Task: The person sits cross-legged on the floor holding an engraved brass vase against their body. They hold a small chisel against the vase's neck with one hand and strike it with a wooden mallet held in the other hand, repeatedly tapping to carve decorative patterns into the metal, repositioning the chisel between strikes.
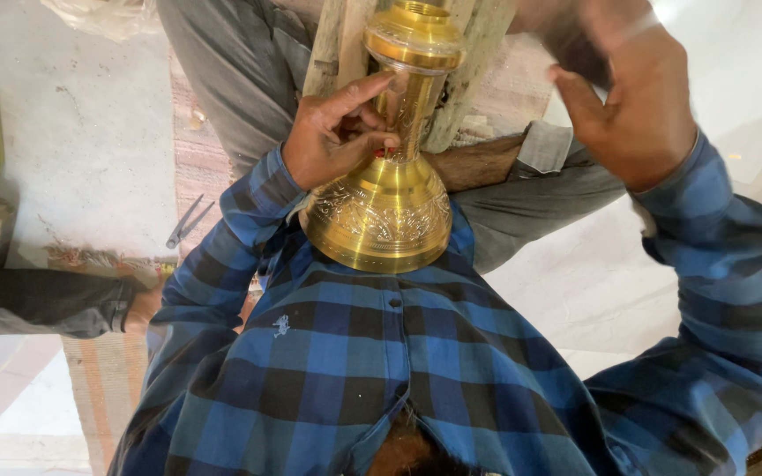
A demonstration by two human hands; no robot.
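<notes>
Your left hand (pixel 339 132) grips the neck of the engraved brass vase (pixel 390 203) braced against your chest, while your blurred right hand (pixel 632 106) hovers open, empty.

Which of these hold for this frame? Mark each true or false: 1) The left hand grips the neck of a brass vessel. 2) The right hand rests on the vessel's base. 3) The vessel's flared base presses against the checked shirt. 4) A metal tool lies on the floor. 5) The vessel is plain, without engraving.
1) True: the left hand wraps the narrow neck of the brass vessel.
2) False: the right hand is raised and blurred, apart from the vessel.
3) True: the base sits against the blue checked shirt.
4) True: a metal tool lies left of the sleeve.
5) False: an engraved band circles the bulb.
</notes>
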